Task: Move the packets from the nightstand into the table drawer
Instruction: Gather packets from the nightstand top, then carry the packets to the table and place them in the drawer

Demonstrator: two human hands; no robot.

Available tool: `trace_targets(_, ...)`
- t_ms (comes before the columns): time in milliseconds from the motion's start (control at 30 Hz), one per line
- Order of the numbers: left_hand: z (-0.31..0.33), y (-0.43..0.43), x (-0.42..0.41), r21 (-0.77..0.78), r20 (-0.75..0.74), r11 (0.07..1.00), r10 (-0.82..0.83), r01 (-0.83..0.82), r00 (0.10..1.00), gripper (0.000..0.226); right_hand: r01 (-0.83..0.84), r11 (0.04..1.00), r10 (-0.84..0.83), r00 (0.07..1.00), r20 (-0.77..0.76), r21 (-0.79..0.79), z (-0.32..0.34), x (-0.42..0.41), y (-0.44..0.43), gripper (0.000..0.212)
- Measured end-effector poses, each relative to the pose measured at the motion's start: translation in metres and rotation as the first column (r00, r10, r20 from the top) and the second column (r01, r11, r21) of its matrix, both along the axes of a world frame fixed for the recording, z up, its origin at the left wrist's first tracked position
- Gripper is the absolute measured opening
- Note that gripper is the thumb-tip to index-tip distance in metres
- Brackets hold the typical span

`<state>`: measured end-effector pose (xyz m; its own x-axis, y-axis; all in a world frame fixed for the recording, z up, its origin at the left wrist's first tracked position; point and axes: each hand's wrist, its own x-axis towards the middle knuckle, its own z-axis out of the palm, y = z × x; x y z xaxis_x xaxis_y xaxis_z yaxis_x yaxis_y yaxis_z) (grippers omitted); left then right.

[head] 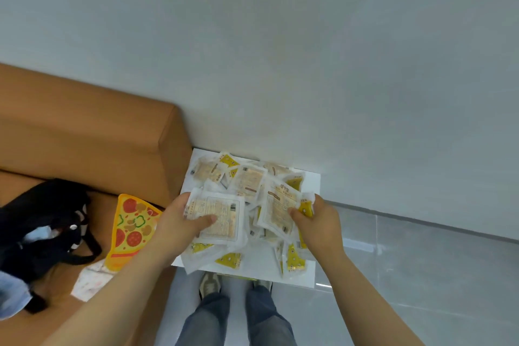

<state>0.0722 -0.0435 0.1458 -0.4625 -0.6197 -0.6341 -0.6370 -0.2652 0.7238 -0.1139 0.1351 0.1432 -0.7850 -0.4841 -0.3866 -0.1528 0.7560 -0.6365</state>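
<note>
1. White nightstand (pixel 310 181) stands against the pale wall (pixel 309 50). The packets (pixel 250 180) lie heaped over its tabletop (pixel 264 272) and cover most of it.
2. Most packets are clear, with pale beige contents and printed labels. A few hold yellow triangles (pixel 230 260), two of them near the nightstand's front edge.
3. Over the nightstand's left side, the left hand (pixel 179 222) pinches a large packet (pixel 222 219). The thumb (pixel 206 220) lies flat on its printed face and the fingers go beneath it, hidden. This packet is held roughly level, just above the heap.
4. Over the nightstand's right side, the right hand (pixel 320 219) pinches a second packet (pixel 276 211), thumb on the face and fingers curled round behind its far edge. The second packet is tilted, its near end resting among the heap.
5. A yellow packet (pixel 306 209) lies against that same hand. Whether it is gripped too, I cannot tell.
6. Both forearms are bare.
7. Left of the nightstand, a brown padded headboard (pixel 84 126) touches its side.
8. Further left of the nightstand, on a brown surface, lie a pizza-slice toy (pixel 132 227) and a black bag (pixel 42 227).
9. In front of the nightstand, the person's shoes (pixel 209 285) and jeans (pixel 207 317) show on a grey tiled floor (pixel 421 261), which also runs along its right.
</note>
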Motion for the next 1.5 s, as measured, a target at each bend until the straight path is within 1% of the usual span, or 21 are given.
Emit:
trace_targets(67, 0.018, 0.000, 0.003, -0.033, -0.027, 0.999, -0.013, 0.012, 1.000, 0.036, 0.014, 1.000, -0.013, 0.999, -0.031, 0.010, 0.020, 0.007, 0.004, 0.012)
trace_targets(133, 0.037, -0.001, 0.003, -0.056, -0.064, 0.998, -0.024, 0.021, 0.998, 0.039, 0.025, 1.000, -0.024, 0.998, -0.064, 0.018, 0.042, 0.013, 0.009, 0.019)
trace_targets(200, 0.058, 0.000, 0.000, -0.092, -0.092, 0.994, -0.066, 0.057, 0.994, 0.039, 0.028, 0.999, -0.023, 0.993, -0.114, 0.045, 0.066, 0.019, 0.017, 0.028)
trace_targets(300, 0.092, 0.003, -0.009, -0.183, -0.138, 0.975, -0.149, 0.123, 0.979, 0.036, 0.042, 0.998, -0.031, 0.980, -0.197, 0.053, 0.105, 0.025, 0.033, 0.033)
trace_targets(400, 0.129, 0.013, -0.026, -0.264, -0.181, 0.946, -0.242, 0.190, 0.953, 0.032, 0.103, 0.995, -0.094, 0.957, -0.274, 0.017, 0.148, 0.029, 0.057, 0.026)
trace_targets(500, 0.164, 0.034, -0.047, -0.309, -0.232, 0.919, -0.322, 0.245, 0.918, 0.031, 0.170, 0.985, -0.170, 0.927, -0.336, -0.027, 0.187, 0.029, 0.089, 0.015)
trace_targets(600, 0.197, 0.070, -0.072, -0.377, -0.287, 0.880, -0.407, 0.289, 0.867, 0.027, 0.242, 0.966, -0.256, 0.877, -0.408, -0.086, 0.220, 0.029, 0.130, 0.016)
trace_targets(667, 0.219, 0.101, -0.087, -0.418, -0.324, 0.852, -0.464, 0.315, 0.824, 0.028, 0.290, 0.947, -0.321, 0.835, -0.447, -0.138, 0.241, 0.030, 0.163, 0.015)
trace_targets(733, 0.238, 0.138, -0.099, -0.424, -0.374, 0.840, -0.504, 0.339, 0.779, 0.028, 0.340, 0.923, -0.384, 0.794, -0.470, -0.180, 0.259, 0.033, 0.201, 0.013)
trace_targets(933, 0.279, 0.273, -0.122, -0.365, -0.474, 0.814, -0.580, 0.452, 0.663, 0.028, 0.479, 0.835, -0.546, 0.662, -0.513, -0.269, 0.301, 0.056, 0.337, 0.011)
trace_targets(1033, 0.290, 0.349, -0.126, -0.331, -0.519, 0.784, -0.616, 0.525, 0.592, 0.029, 0.554, 0.778, -0.617, 0.587, -0.523, -0.297, 0.311, 0.072, 0.411, 0.009)
trace_targets(1200, 0.298, 0.472, -0.135, -0.339, -0.553, 0.690, -0.696, 0.640, 0.458, 0.027, 0.667, 0.664, -0.721, 0.450, -0.527, -0.338, 0.323, 0.101, 0.526, 0.008)
trace_targets(1333, 0.302, 0.557, -0.146, -0.348, -0.534, 0.584, -0.766, 0.733, 0.357, 0.028, 0.751, 0.580, -0.752, 0.346, -0.561, -0.316, 0.325, 0.122, 0.603, 0.008)
trace_targets(1500, 0.303, 0.656, -0.170, -0.369, -0.515, 0.436, -0.831, 0.821, 0.210, 0.028, 0.851, 0.448, -0.768, 0.209, -0.605, -0.275, 0.327, 0.139, 0.686, 0.009)
